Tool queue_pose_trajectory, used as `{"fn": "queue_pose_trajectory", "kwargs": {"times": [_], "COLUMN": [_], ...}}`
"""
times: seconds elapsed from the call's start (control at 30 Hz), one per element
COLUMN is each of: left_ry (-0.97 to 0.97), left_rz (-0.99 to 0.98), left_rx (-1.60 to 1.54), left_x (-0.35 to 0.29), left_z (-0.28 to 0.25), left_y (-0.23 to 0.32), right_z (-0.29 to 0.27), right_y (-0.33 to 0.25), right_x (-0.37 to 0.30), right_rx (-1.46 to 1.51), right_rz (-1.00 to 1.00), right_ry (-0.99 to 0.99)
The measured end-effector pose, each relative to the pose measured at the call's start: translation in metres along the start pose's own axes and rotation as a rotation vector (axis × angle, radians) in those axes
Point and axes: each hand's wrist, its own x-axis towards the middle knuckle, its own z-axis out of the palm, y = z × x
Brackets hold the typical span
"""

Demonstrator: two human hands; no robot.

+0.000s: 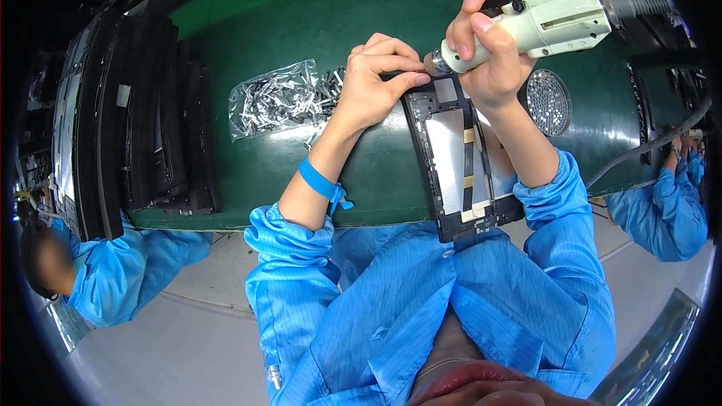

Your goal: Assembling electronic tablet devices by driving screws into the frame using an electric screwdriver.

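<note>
My right hand [492, 49] is wrapped round a pale green electric screwdriver [560, 22], which lies tilted with its nose pointing down to the left. The nose meets the upper left corner of a black tablet-like housing [449, 154] with a silver plate inside. Beside that nose, my left hand [380, 79] has its thumb and fingers pinched together at the corner. Whatever lies between those fingertips is too small to make out. A blue strap [320, 180] circles my left wrist. The housing's near end reaches over the table's front edge, against my clothing.
Left of my left hand lie a clear bag [274, 98] of small metal parts and some loose ones [331, 84]. A round dish [569, 105] of small shiny pieces sits at right. Black panels [139, 120] stand stacked left. Co-workers [116, 278] sit either side; a grey cable [650, 144] hangs right.
</note>
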Motion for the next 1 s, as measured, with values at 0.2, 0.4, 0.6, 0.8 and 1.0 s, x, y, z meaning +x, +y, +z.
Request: {"fn": "queue_pose_trajectory", "kwargs": {"times": [0.2, 0.4, 0.6, 0.8, 1.0], "left_ry": [0.015, -0.037, -0.014, -0.064, -0.071], "left_rz": [0.008, -0.033, 0.047, 0.104, 0.103], "left_rx": [-0.002, 0.013, 0.036, 0.183, 0.206], "left_x": [0.0, -0.002, -0.001, -0.001, 0.0], "left_z": [0.0, 0.0, 0.0, -0.005, -0.005], "left_y": [-0.001, 0.0, -0.002, 0.008, 0.008], "right_z": [0.0, 0.0, -0.005, -0.003, -0.005], "right_y": [0.0, -0.001, 0.001, 0.0, 0.001], "right_x": [0.0, 0.0, 0.001, 0.0, 0.001], "right_rx": [0.02, 0.018, 0.054, 0.089, 0.082], "right_rz": [0.005, 0.016, 0.033, 0.045, 0.048], "right_ry": [0.01, 0.002, -0.097, -0.153, -0.114]}}
